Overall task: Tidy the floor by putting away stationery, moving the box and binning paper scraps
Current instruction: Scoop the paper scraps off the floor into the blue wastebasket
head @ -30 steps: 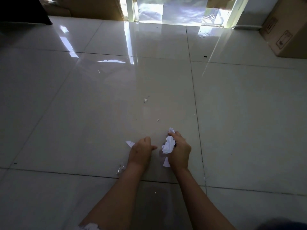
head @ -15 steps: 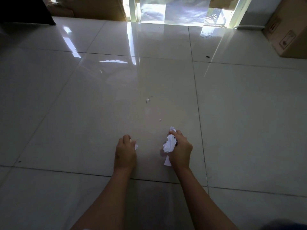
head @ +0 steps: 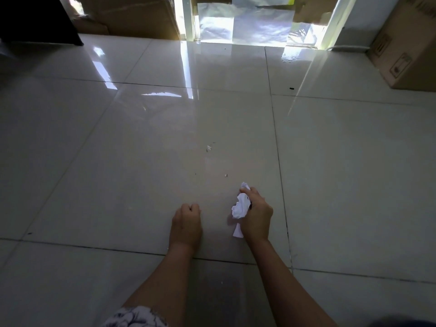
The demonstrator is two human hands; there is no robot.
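Note:
Low over the glossy tiled floor (head: 118, 161), my right hand (head: 257, 215) grips a crumpled wad of white paper (head: 240, 206), and a flat strip hangs from it below the palm. To its left, my left hand (head: 187, 223) is curled into a fist, knuckles up, just above the tile. The small white scrap that lay beside it no longer shows on the floor. What the fist encloses is hidden. Two tiny paper scraps (head: 208, 148) (head: 225, 175) lie on the tile beyond my hands.
A cardboard box (head: 405, 43) stands at the far right against the wall. More cardboard boxes (head: 132, 17) lean at the back left beside a bright doorway (head: 245, 27). A dark piece of furniture (head: 35, 17) fills the top left corner.
My left hand went left to the white scrap, closed over it and came back toward the middle as a fist. My right hand kept its paper wad and barely moved.

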